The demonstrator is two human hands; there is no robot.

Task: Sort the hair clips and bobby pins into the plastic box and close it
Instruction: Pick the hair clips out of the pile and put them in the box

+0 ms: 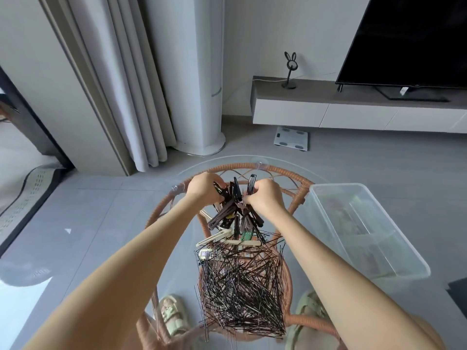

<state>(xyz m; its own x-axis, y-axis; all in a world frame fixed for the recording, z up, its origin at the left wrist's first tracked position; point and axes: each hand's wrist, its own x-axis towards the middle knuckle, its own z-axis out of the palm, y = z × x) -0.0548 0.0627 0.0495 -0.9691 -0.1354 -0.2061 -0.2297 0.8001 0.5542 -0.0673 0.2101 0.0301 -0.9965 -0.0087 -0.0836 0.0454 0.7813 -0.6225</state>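
Note:
A big heap of dark bobby pins (pixel 242 281) lies on the round glass table (pixel 227 160). Beyond it, a bunch of dark brown and black hair clips (pixel 227 215) is gathered between both hands. My left hand (pixel 204 189) grips the bunch from the left. My right hand (pixel 265 198) grips it from the right, with one black clip (pixel 252 184) sticking up above the fingers. Cream-coloured clips (pixel 217 237) and a small green clip (pixel 247 235) lie between the bunch and the pins. The clear plastic box (pixel 364 228) stands open at the right.
The glass top rests on a wicker frame (pixel 278 170). Two pale slippers (pixel 174 317) show through the glass. A dark object (pixel 458 291) lies at the right edge. Behind are a TV stand (pixel 353 107), a white scale (pixel 292 141) on the floor and curtains (pixel 131 97).

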